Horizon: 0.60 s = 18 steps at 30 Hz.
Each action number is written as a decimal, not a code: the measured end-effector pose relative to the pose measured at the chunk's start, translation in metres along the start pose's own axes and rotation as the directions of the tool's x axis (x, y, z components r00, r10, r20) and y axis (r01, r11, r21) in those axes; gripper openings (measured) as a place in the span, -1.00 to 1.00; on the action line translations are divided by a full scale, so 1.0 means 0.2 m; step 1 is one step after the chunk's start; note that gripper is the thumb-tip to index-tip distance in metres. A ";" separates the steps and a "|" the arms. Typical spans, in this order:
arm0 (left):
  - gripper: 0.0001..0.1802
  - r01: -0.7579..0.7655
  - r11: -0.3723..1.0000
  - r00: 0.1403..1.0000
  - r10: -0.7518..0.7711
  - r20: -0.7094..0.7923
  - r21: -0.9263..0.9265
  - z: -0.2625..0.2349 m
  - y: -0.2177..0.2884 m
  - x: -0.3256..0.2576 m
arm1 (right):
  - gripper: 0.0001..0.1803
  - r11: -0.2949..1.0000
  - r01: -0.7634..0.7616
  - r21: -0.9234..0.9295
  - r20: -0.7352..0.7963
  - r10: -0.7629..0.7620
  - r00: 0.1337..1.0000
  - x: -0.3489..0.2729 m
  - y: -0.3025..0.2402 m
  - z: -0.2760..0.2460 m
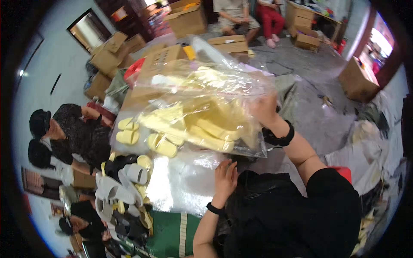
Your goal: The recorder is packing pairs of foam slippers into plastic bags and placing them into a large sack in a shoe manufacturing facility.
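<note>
Your right hand [263, 109], right of frame centre, grips the right edge of a large clear plastic bag [202, 86] and holds it raised, fingers closed on the film; a dark band sits on that wrist. The bag occupies the centre and upper centre of the frame and contains pale yellow foam slippers [206, 124], most of them bunched toward its lower half. Your left hand [225, 176], below centre, lies fingers-down on a flattened sheet of clear plastic [180, 180] on the work surface; the fingers are curled onto the film, but you cannot tell from this view whether they pinch it or only press on it. Judge progress as partial: a good number of yellow slippers are already inside the bag, while several yellow slippers [129, 131] lie at the bag's lower left edge, and it is unclear whether these are inside the film or outside it. A mixed heap of white, black and yellow slippers [124, 189] at lower left remains unbagged. The bag mouth is not visibly closed or tied. Cardboard boxes [185, 19] stand across the upper frame, and other people [73, 133] sit at the left edge, well apart from your hands.
</note>
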State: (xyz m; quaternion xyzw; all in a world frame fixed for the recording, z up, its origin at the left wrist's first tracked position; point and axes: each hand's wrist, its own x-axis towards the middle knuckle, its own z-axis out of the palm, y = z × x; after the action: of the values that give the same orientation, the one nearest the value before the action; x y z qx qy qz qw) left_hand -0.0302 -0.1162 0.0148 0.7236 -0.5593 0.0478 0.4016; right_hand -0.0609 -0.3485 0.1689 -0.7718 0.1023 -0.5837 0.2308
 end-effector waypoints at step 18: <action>-0.48 -0.152 0.988 0.899 0.148 0.411 -0.023 1.42 -0.35 0.40 | -0.72 0.862 -0.387 -0.327 0.109 0.441 0.891 -0.38 0.32 -1.06</action>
State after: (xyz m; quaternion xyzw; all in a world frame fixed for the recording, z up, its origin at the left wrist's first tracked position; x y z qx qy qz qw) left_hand -0.0497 -0.3540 -0.1711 0.6742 -0.6850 -0.0724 0.2663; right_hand -0.2768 -0.4222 0.1186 -0.8066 0.3315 -0.4259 0.2409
